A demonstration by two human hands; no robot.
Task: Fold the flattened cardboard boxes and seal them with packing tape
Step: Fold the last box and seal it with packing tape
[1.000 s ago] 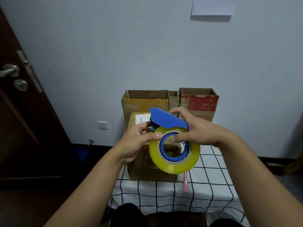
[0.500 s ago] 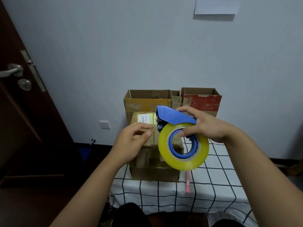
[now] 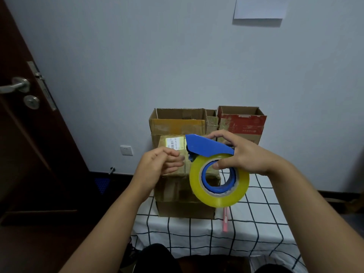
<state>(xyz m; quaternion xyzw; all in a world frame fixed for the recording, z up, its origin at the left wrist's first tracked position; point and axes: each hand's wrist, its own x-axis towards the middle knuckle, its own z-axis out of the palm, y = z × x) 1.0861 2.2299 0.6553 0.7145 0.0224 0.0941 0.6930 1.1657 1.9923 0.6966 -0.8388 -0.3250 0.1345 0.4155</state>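
The left hand [image 3: 159, 164] has moved off the tape dispenser [image 3: 212, 170] and now sits just left of it, fingers curled, thumb meeting fingertips; whether a tape end is pinched cannot be determined. The right hand [image 3: 242, 154] has a closed grip on the dispenser, thumb inside the blue core, holding it in the air above the cardboard box [image 3: 177, 194] on the tabletop [image 3: 197, 233]. Open boxes [image 3: 242, 123] stand behind.
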